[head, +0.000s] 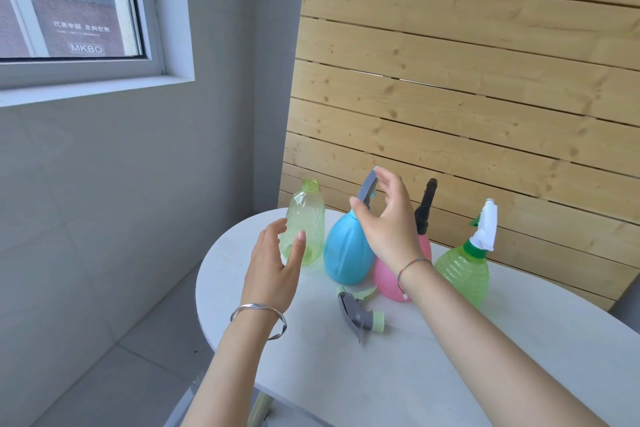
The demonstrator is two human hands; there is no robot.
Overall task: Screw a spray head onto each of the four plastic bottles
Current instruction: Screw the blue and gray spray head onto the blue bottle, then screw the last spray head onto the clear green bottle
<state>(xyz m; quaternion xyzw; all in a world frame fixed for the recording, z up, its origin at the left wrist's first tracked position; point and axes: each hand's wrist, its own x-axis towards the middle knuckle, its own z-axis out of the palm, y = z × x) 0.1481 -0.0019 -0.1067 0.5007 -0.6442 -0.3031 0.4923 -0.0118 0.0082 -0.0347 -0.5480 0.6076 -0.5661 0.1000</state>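
Note:
Four bottles stand in a row on the white table (450, 364). The clear light green bottle (304, 215) at the left has an open neck with no head. My left hand (273, 270) hovers open just in front of it, not gripping. The blue bottle (344, 253) carries a grey spray head (367, 189), and my right hand (389, 225) curls around that head with thumb and fingertips on it. Behind my right wrist is a pink bottle (386, 282) with a black spray head (425, 206). The ribbed green bottle (464, 274) wears a white and green head (486, 227). A loose grey spray head (358, 314) with a pale green collar lies on the table.
A wooden slat panel (467, 80) rises directly behind the bottles. A grey wall and a window (65, 0) are to the left. The table's rounded left edge (201, 288) drops to a grey tiled floor.

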